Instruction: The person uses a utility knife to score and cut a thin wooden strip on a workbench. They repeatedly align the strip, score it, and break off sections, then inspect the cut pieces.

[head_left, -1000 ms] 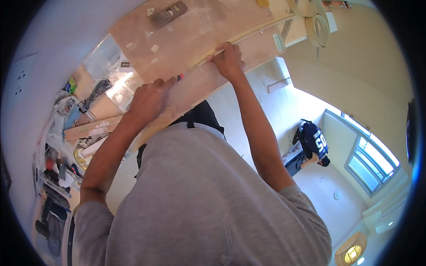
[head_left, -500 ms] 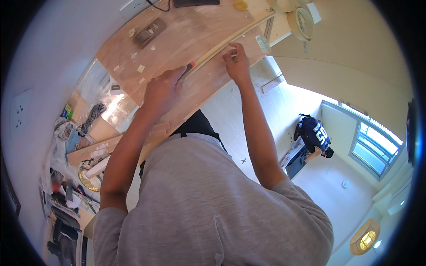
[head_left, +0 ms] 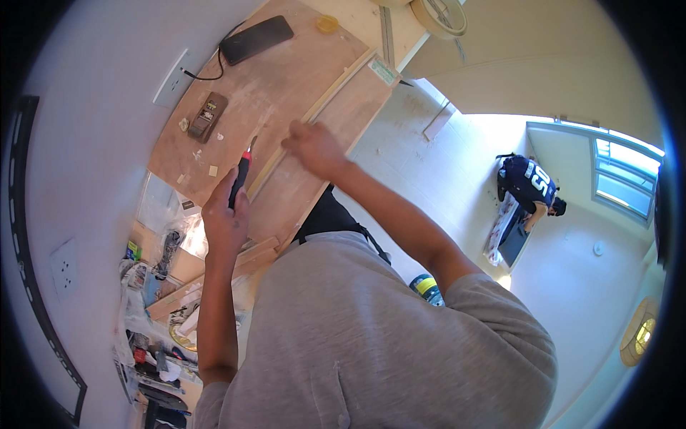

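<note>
Holding black-and-red knife [head_left: 243, 171] toward twelve o'clock.
Has left fingers [head_left: 220, 194] wrapped round it, right fingers [head_left: 297, 136] curled at two o'clock; cannot tell whether empty.

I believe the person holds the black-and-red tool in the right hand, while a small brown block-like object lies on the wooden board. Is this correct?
Not quite: the head view shows the black-and-red tool in the left hand, not the right hand. The small brown block-like object does lie on the wooden board.
</note>
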A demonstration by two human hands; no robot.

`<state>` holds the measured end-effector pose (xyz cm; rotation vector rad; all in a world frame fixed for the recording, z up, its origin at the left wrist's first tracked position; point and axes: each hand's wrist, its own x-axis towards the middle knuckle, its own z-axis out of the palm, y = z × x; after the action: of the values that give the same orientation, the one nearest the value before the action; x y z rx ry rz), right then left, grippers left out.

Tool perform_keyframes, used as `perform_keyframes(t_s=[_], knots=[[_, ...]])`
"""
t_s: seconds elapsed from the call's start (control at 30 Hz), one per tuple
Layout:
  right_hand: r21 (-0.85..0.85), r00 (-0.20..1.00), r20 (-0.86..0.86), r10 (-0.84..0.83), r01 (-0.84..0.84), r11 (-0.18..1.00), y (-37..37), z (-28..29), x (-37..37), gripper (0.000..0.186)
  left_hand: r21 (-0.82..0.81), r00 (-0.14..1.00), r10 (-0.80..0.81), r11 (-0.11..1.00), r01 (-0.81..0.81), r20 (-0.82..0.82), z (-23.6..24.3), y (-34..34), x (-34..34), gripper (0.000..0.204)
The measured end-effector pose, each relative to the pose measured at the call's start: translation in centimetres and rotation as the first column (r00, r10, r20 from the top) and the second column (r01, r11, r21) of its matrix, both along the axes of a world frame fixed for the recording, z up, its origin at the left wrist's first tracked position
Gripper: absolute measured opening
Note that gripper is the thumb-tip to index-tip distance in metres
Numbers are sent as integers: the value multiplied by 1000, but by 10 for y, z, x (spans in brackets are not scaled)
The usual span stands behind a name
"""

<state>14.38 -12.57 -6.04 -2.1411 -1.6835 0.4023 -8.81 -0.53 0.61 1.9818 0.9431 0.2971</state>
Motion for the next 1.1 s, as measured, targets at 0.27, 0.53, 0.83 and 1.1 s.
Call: perform_keyframes(t_s=[0.27, 0.53, 0.83, 1.1], knots=[[215, 994, -108, -33, 56, 975, -25, -3, -62, 26, 106, 996, -90, 990, 90, -11, -2, -1, 8, 41], [209, 595, -444, -670, 796, 568, -16, -29, 146, 25, 293, 954, -300, 914, 280, 26, -26, 3, 117, 42], [-88, 469, -588, -659, 772, 629, -5, -57, 183, 9, 197, 930, -355, 909, 368, -100, -31, 4, 225, 40], [-186, 371, -644, -669, 772, 608, -1, -55, 187, 9, 148, 919, -375, 909, 390, -119, -43, 11, 246, 40]])
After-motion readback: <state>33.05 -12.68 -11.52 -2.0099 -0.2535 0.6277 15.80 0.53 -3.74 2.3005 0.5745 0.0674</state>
